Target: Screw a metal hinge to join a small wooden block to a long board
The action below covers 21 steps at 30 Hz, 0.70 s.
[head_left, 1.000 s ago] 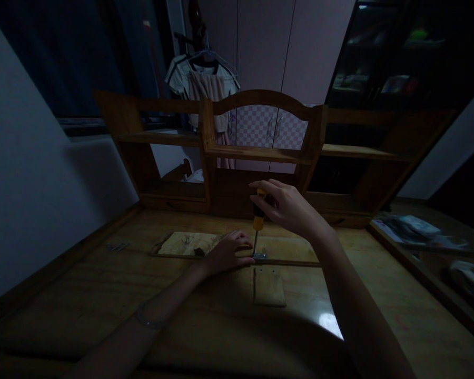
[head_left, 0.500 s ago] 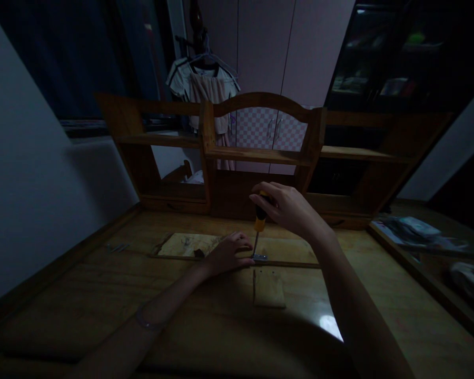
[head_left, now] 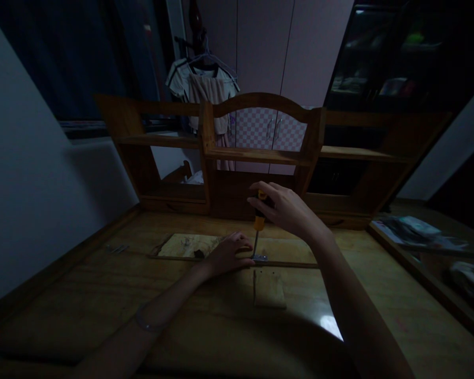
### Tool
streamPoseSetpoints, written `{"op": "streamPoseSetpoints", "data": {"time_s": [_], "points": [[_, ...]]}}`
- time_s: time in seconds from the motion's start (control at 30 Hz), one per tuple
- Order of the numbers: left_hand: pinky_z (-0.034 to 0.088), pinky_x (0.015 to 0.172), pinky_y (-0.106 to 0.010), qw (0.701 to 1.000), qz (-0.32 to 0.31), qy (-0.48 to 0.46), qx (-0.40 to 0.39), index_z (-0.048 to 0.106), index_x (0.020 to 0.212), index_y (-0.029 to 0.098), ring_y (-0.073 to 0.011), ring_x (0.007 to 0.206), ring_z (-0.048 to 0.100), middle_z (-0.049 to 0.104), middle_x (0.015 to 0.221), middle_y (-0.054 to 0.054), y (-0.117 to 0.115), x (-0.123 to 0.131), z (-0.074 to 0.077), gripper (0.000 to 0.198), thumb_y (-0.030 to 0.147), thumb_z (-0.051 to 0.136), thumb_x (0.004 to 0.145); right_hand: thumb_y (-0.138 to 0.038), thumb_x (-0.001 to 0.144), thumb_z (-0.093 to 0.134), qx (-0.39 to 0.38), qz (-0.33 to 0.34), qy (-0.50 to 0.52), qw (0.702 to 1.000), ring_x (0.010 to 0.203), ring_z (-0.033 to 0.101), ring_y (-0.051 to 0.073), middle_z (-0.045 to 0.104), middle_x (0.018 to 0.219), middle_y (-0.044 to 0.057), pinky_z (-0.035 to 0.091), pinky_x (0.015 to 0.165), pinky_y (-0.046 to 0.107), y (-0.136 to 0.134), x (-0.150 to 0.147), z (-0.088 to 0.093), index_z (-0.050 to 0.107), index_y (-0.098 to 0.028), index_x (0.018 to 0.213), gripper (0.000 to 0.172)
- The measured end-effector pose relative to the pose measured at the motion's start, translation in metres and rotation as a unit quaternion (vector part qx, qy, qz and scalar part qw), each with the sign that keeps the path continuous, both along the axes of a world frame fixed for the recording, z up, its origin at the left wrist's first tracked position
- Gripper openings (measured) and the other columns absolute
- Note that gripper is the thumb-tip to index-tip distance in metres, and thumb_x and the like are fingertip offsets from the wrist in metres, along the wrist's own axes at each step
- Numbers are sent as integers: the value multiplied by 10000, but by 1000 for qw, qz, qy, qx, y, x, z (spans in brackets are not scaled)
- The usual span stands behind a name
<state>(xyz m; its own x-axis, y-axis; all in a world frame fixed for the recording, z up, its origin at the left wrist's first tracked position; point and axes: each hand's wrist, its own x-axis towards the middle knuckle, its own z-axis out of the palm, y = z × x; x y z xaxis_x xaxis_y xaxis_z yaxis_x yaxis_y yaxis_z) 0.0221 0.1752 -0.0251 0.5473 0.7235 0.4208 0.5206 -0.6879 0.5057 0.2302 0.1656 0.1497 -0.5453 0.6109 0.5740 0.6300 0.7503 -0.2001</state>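
Observation:
My right hand (head_left: 286, 205) is wrapped around the top of a screwdriver (head_left: 259, 222) with a yellow and black handle. The screwdriver stands nearly upright, its shaft running down to the left end of a small metal hinge (head_left: 262, 258). That hinge lies along the front edge of a long wooden board (head_left: 288, 250). My left hand (head_left: 233, 250) rests on the board just left of the shaft, thumb and fingers apart, the thumb close to the hinge's end. Below the hinge lies a short wooden piece (head_left: 269, 289) with small dark holes near its upper edge.
Thin metal pieces (head_left: 119, 248) lie on the wooden tabletop (head_left: 161, 295) at left. A dark scrap (head_left: 198, 253) sits on the board. A wooden shelf unit (head_left: 260, 154) stands along the back. Bagged items (head_left: 418, 227) lie on the lower surface at right.
My right hand has shifted very slightly left on the screwdriver handle, and the handle looks slightly turned. My left hand, the board and the hinge stay in place.

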Motion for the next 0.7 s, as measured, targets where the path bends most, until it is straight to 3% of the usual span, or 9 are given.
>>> {"op": "streamPoseSetpoints", "data": {"time_s": [0.13,0.27,0.43,0.53,0.63,0.7], "points": [[454,932,-339,1000,-2,-5,-5,641,1072,212,-213,1051,544,556,1119,-62,-2,0,0,391,474,738,798,-319,1020,506,-15,22,-9,1000,1002,573,227,558,1217,74,435,910,340,-3,4,4,451,-223,1443,437],[453,947,-350,1000,-3,-5,-5,652,1076,209,-221,1060,544,555,1130,-75,-1,0,0,392,476,734,801,-201,972,498,-5,35,-2,999,1096,555,242,560,1266,84,413,947,340,-3,4,5,434,-179,1460,492],[460,930,-347,1000,1,0,-5,654,1069,214,-218,1039,551,554,1122,-70,0,1,-1,390,472,745,790,-340,1021,549,-6,2,3,1000,913,612,220,626,1116,59,448,806,302,-3,1,1,555,-201,1296,309],[452,930,-344,1000,-4,-2,2,640,1085,222,-212,1044,545,554,1128,-63,-2,1,1,375,457,733,808,-429,1022,544,-7,0,-3,1000,997,592,243,574,1245,76,450,848,330,-6,1,2,507,-203,1356,405],[443,938,-345,1000,-7,-6,12,641,1075,224,-208,1049,536,556,1124,-55,-3,1,2,362,444,741,805,-279,1009,528,-6,5,-13,1000,1160,522,264,492,1364,89,413,949,353,-9,3,4,433,-170,1440,455],[442,943,-346,1000,-8,-9,11,644,1065,219,-208,1054,534,556,1122,-55,-3,1,3,357,432,750,799,-207,985,536,2,12,-14,1000,1161,524,253,517,1337,83,415,934,330,-8,3,5,443,-159,1434,461]]}}
